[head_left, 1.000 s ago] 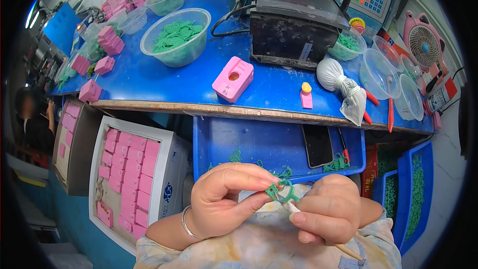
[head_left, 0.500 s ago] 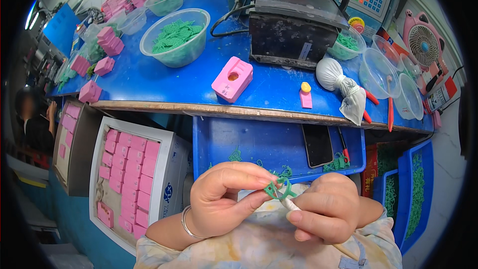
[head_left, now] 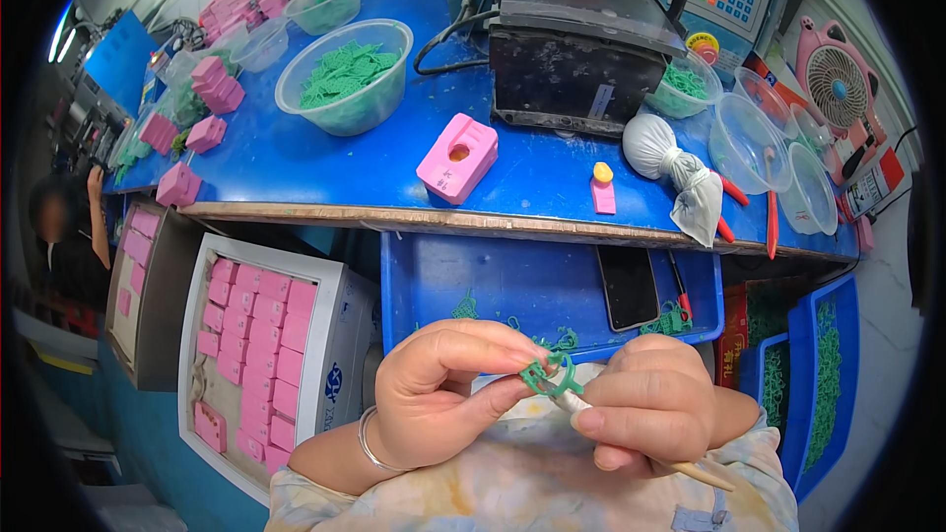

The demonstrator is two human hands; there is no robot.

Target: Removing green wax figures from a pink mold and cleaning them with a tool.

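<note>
Between the thumb and fingers of my left hand (head_left: 443, 396) is pinched a small green openwork ring-shaped piece (head_left: 574, 374), held just above my lap. My right hand (head_left: 645, 409) closes around a slim tool (head_left: 569, 400) with a white-wrapped shaft and a pale, tapered wooden end that sticks out beneath the palm. The tool's tip meets the green piece or lies right behind it; which one, I cannot tell. Beyond my hands, a blue drawer tray (head_left: 473, 261) holds loose green pieces (head_left: 465, 305), a dark phone (head_left: 629, 286) and a red pen (head_left: 683, 303).
On the blue bench (head_left: 345, 163) stand a pink mould block (head_left: 458, 160), a bowl (head_left: 379, 99) of green pieces, a black press (head_left: 581, 69) and a tied white pouch (head_left: 652, 145). Pink blocks (head_left: 261, 340) fill a tray at left. Far left, a person (head_left: 74, 256) sits.
The tool in my right hand has tilted, its wooden end swinging up and to the right. My left hand stays about where it was. The person at far left has raised an arm.
</note>
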